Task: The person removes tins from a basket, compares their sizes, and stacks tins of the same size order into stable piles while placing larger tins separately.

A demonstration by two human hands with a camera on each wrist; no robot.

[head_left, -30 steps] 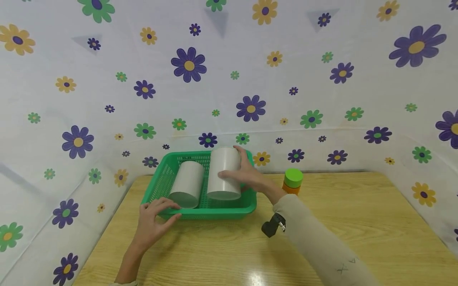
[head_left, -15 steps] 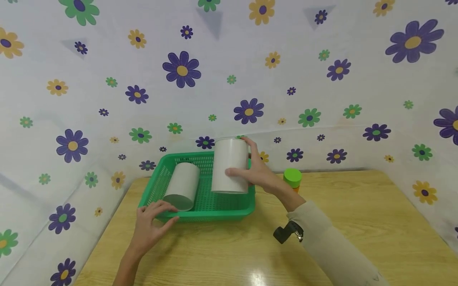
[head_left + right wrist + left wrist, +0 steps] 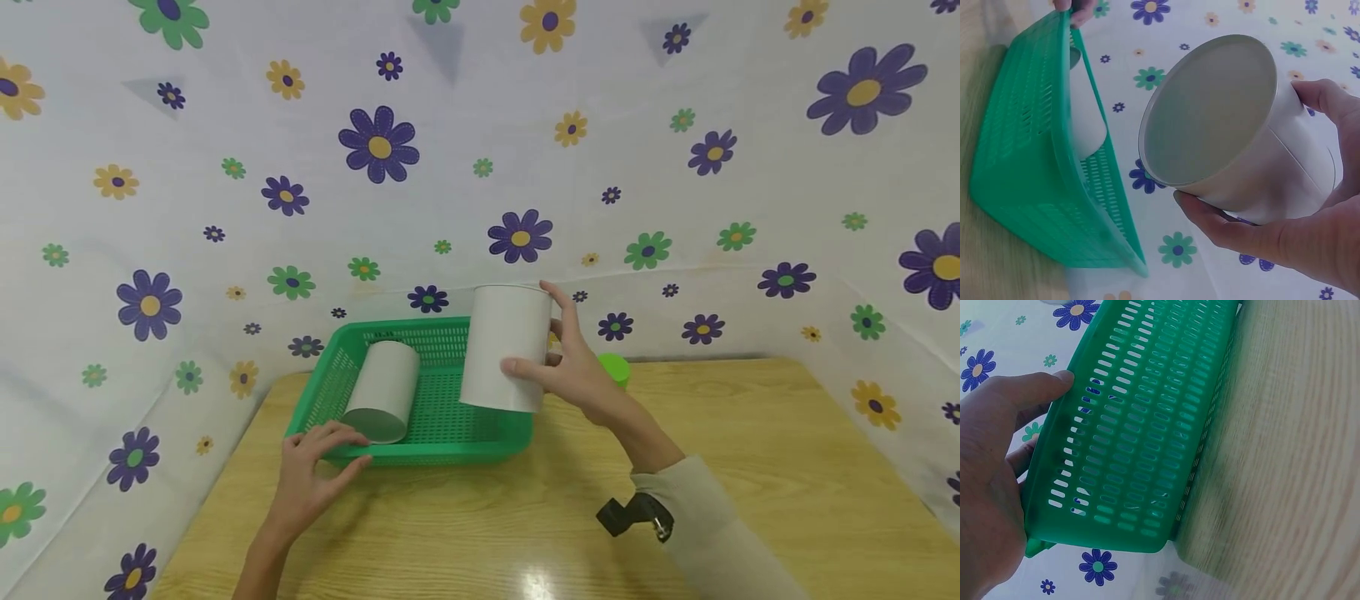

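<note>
You have lifted the cup (image 3: 506,347) up and toward 3 o'clock since a second ago; it now hangs over the basket's (image 3: 420,450) right rim instead of lying inside. Your right hand (image 3: 573,371) wraps it, thumb in front and fingers behind, its base toward you. Your left hand (image 3: 311,471) presses the basket's near rim at 7 o'clock, fingers spread. A second cup (image 3: 382,390) lies in the basket at 9 o'clock. A green-lidded jar (image 3: 617,367) stands behind your right hand on the table (image 3: 750,467).

White cylinder (image 3: 505,346) upright, lifted above green basket's (image 3: 442,450) right edge; second cylinder (image 3: 381,390) on its side inside.
</note>
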